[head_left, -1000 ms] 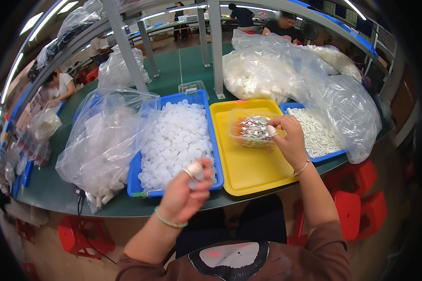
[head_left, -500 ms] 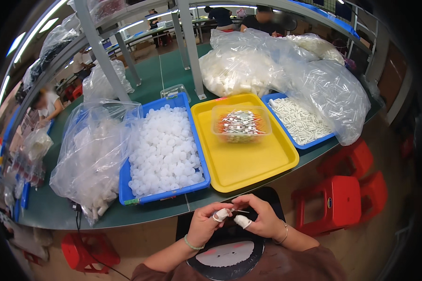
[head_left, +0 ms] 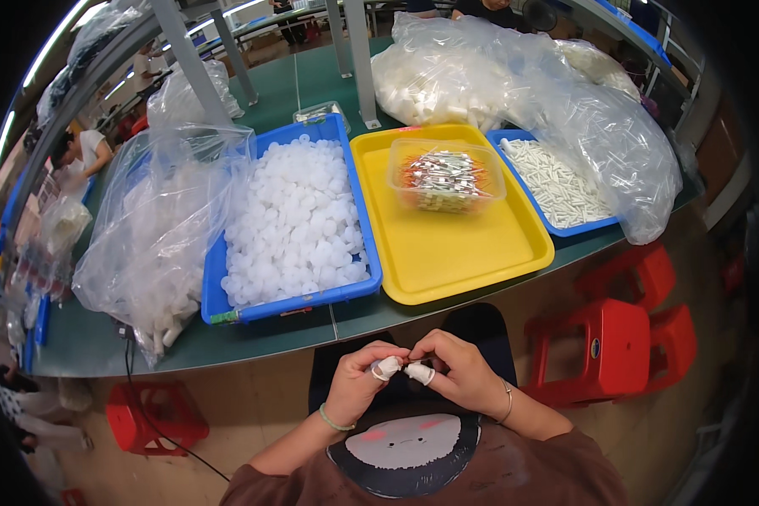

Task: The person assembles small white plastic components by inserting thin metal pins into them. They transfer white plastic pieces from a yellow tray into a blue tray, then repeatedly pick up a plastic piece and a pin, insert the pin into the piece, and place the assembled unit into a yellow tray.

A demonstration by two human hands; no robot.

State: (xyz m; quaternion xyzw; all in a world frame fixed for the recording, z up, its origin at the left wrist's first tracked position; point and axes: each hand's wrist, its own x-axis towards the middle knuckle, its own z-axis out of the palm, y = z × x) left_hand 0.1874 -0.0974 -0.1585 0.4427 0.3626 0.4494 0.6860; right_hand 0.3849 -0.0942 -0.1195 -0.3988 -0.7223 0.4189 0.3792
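My left hand [head_left: 358, 384] and my right hand [head_left: 464, 371] meet in front of my chest, just off the table's near edge. Both are closed, fingertips pinched together and nearly touching. White wrapping covers the left thumb [head_left: 386, 368] and the right thumb [head_left: 419, 373]. Whatever sits between the fingertips is tiny and mostly hidden by them. Beyond the hands, a yellow tray [head_left: 460, 266] bears a clear plastic box [head_left: 405, 190] of thin metal pins with white and orange parts. To its left, a blue tray [head_left: 312, 299] is heaped with translucent white plastic discs [head_left: 299, 219].
A smaller blue tray [head_left: 586, 228] of short white sticks [head_left: 557, 181] is at the right, partly under a clear bag [head_left: 620, 160]. Another bag [head_left: 164, 219] lies at the left. Red stools [head_left: 599, 350] stand right of me; grey posts [head_left: 361, 67] rise behind the trays.
My fingertips and thumbs have drawn closer together. A thin shiny piece that stuck out between them no longer shows. The view has tilted, so the table appears higher.
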